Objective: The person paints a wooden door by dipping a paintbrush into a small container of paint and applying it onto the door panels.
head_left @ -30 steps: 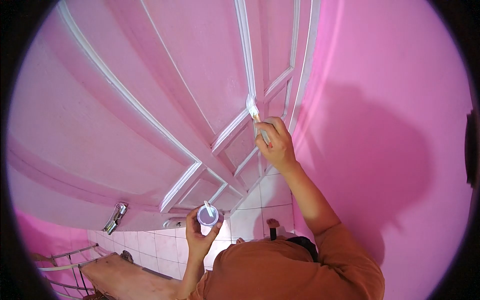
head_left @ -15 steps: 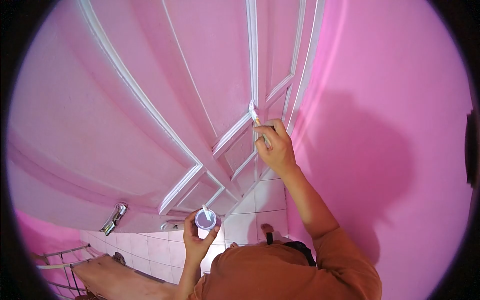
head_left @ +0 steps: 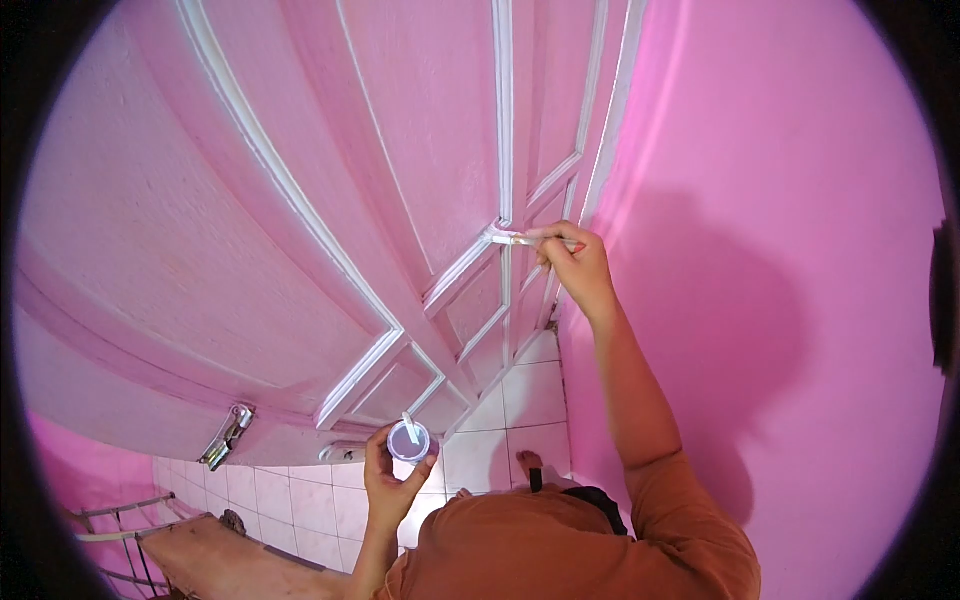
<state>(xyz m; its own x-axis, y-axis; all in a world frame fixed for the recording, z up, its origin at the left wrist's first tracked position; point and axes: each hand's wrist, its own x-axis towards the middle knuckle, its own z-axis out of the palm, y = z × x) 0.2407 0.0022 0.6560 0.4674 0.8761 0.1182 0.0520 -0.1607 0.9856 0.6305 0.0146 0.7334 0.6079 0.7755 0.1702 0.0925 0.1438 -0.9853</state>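
Observation:
My right hand (head_left: 572,262) grips a thin paintbrush (head_left: 522,240) near its orange-red end. The brush's white bristles touch the white moulding of the pink panelled door (head_left: 440,180), at the corner where a vertical strip meets a slanted one. Lower down, my left hand (head_left: 393,478) is wrapped round a small clear cup (head_left: 410,441) with greyish-looking paint inside. A white stick or strip (head_left: 410,428) leans over the cup's rim.
A pink wall (head_left: 720,330) stands close on my right. A metal door handle (head_left: 228,437) juts from the door at left. Below are pale floor tiles (head_left: 535,395) and my bare foot (head_left: 530,461). A brown board (head_left: 220,560) and metal rack (head_left: 125,540) are lower left.
My right hand has moved slightly up and right. The brush has turned from steeply slanted to nearly level, its bristles shifting slightly down and left to the moulding corner. My left hand stays nearly still.

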